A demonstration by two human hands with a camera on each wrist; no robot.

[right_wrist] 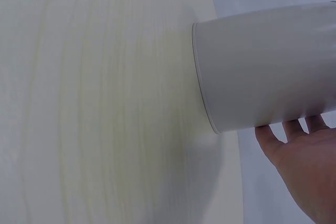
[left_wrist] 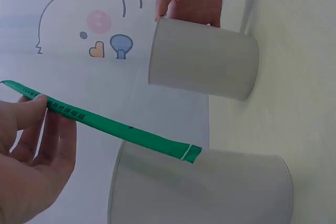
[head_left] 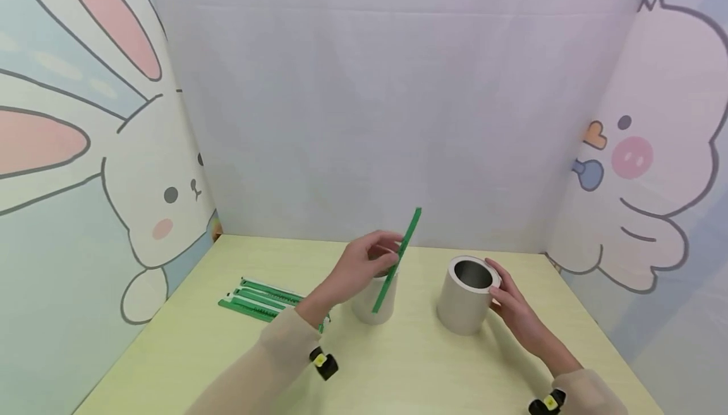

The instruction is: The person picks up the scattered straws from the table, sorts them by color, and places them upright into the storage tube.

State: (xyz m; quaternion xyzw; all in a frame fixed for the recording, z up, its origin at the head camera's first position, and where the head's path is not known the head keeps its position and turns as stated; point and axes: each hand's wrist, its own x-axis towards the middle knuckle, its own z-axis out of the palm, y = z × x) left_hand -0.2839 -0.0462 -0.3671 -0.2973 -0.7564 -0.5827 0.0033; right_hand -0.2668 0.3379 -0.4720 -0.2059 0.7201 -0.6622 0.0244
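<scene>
In my left hand [head_left: 364,262], thumb and fingers pinch a slim stick in a green printed wrapper [head_left: 411,230]. The stick slants, its upper end leaning right and its lower end crossing in front of a white cylindrical container [head_left: 370,304]. Dark characters and a pale line near one end show on the green wrapper [left_wrist: 126,134] in the left wrist view. My right hand [head_left: 520,314] holds the right side of a second white cylindrical container [head_left: 462,311], fingers bent against its wall [right_wrist: 262,72] and thumb by the rim. That container stands upright, its dark inside visible.
Several more green wrapped sticks [head_left: 256,298] lie in a loose pile on the pale yellow tabletop [head_left: 409,371], left of the containers and partly behind my left forearm. A pale curtain [head_left: 375,99] closes the back, with cartoon-printed panels on both sides.
</scene>
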